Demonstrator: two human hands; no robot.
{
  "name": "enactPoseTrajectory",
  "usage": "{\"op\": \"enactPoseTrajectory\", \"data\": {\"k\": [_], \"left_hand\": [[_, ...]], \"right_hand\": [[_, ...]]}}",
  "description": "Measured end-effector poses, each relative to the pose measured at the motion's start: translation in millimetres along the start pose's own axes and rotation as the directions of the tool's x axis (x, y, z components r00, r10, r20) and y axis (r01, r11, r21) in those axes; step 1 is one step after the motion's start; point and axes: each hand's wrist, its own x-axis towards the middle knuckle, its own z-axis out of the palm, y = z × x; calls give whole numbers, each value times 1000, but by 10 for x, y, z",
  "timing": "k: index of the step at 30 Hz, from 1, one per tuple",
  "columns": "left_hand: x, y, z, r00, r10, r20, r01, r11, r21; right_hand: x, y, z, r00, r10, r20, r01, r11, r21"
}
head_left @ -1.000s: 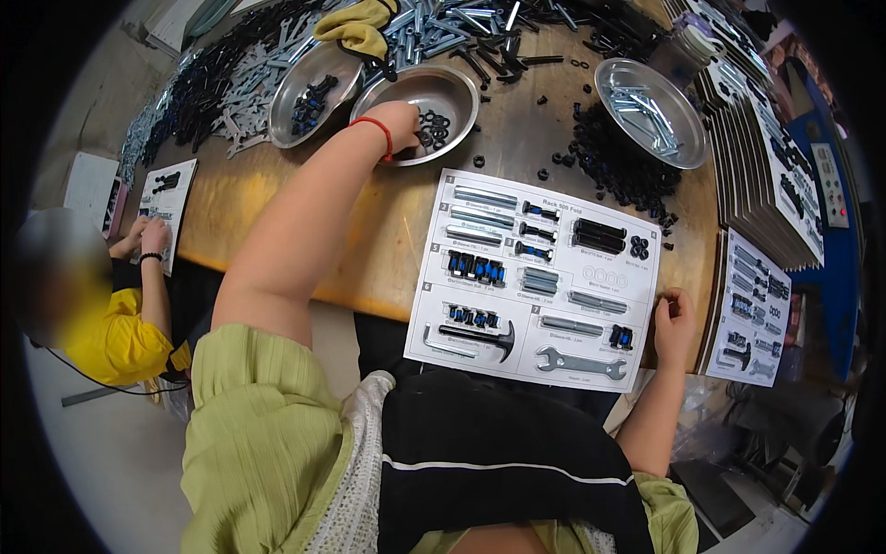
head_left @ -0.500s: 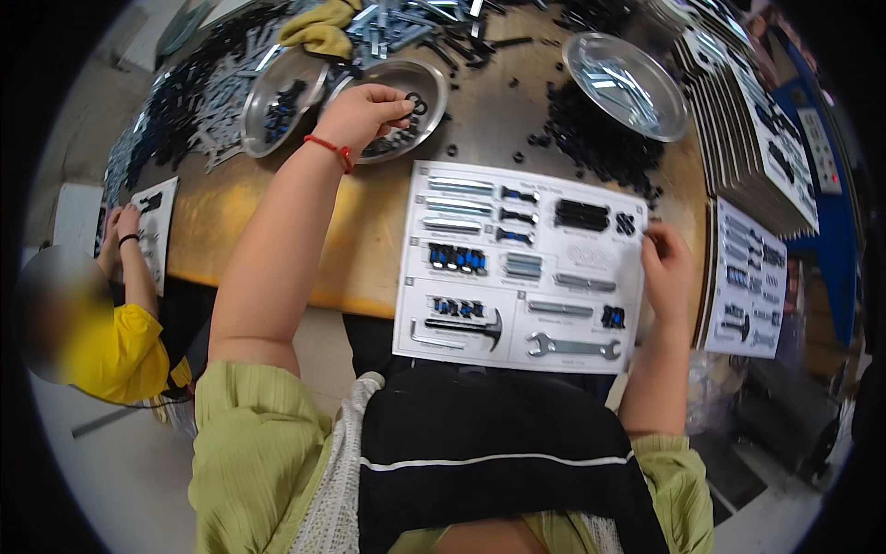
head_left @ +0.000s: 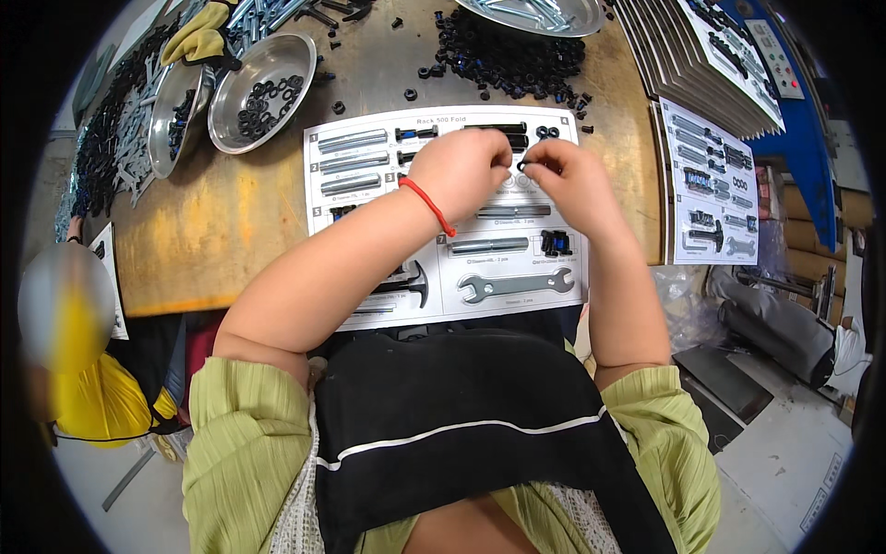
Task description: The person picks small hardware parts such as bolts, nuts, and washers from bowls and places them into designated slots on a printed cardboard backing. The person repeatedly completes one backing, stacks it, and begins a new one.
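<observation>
A white printed card [head_left: 346,129] lies in front of me on the wooden table, bearing metal rods, black bolts [head_left: 556,244], black nuts [head_left: 548,133] and a grey open-end wrench [head_left: 517,286]. Over its upper right part my two hands meet, fingertips nearly together. Between the thumb and fingers of my right hand [head_left: 577,189] a small black washer [head_left: 522,166] is pinched. My left hand [head_left: 461,175], with a red cord at the wrist, is closed with curled fingers; what it holds is hidden. Pale printed rings show just below the fingertips. My left forearm covers the card's lower left part.
Beyond the card stand a steel bowl [head_left: 221,111] of black washers, a tilted bowl [head_left: 161,111] of bolts and a dish [head_left: 563,30] of rods. Loose black nuts [head_left: 503,60] are heaped behind. Stacked cards [head_left: 664,83] rise at right. Another person [head_left: 111,397] sits at left.
My left hand has come from the washer bowl to the card. My right hand has left the card's right edge and now pinches a black washer. The whole view has shifted.
</observation>
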Motion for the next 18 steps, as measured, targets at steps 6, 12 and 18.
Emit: {"op": "enactPoseTrajectory", "data": {"k": [6, 12, 18], "left_hand": [[-70, -44, 258, 999, 55, 0, -53, 960, 274], [-209, -36, 204, 996, 16, -88, 17, 930, 368], [-169, 15, 222, 992, -85, -94, 116, 907, 405]], "right_hand": [[-9, 177, 57, 996, -39, 74, 62, 938, -342], [-59, 242, 48, 995, -102, 16, 100, 921, -377], [-39, 184, 122, 991, -129, 37, 133, 912, -388]]}}
